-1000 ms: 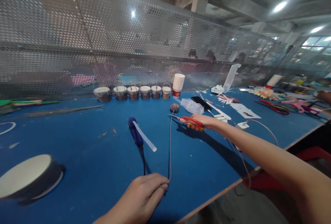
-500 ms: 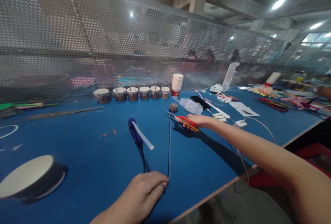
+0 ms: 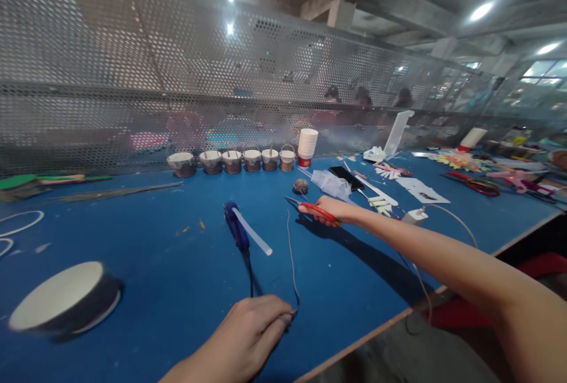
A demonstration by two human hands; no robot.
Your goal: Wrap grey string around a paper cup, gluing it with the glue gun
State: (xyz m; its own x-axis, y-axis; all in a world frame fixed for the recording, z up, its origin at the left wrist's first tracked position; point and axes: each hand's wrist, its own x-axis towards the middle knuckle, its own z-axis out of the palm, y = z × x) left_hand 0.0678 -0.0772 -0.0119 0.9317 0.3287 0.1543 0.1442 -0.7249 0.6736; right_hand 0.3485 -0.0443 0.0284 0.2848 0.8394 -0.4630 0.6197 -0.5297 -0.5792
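"Nearest the camera, what is the left hand point(image 3: 252, 336) doing?"

"It's closed, thumb and fingers pinching the near end of a thin grey cord point(image 3: 291, 253) that runs away along the blue tabletop point(image 3: 177, 271). Left of the cord lies a dark blue glue gun point(image 3: 237, 235) with a translucent white glue stick point(image 3: 254, 232)."

"And farther out?"

"The right hand point(image 3: 333, 205) is wrapped around a pair of red-handled metal scissors point(image 3: 319, 212), blades near the cord's loose far end. Just beyond sits a small grey ball of cord point(image 3: 300, 186), a short strand trailing towards the scissors."

"Which step is that?"

"Cutting a length from the ball, I'd judge, and the cut looks made: there's a gap between the cord's far end and the blades. The next move calls for a firm left pinch while the scissors are drawn clear of the ball's strand."

"What can't you make out?"

"Up close, the left fingers hide the cord's very tip, and the glue gun's black cable point(image 3: 251, 274) disappears behind that hand. Both arms are cut off by the frame. Farther out, I can't tell whether the blades are fully together. Beyond the row of grey-wrapped cups point(image 3: 232, 162), people behind the perforated metal screen point(image 3: 101, 64) are only blurs."
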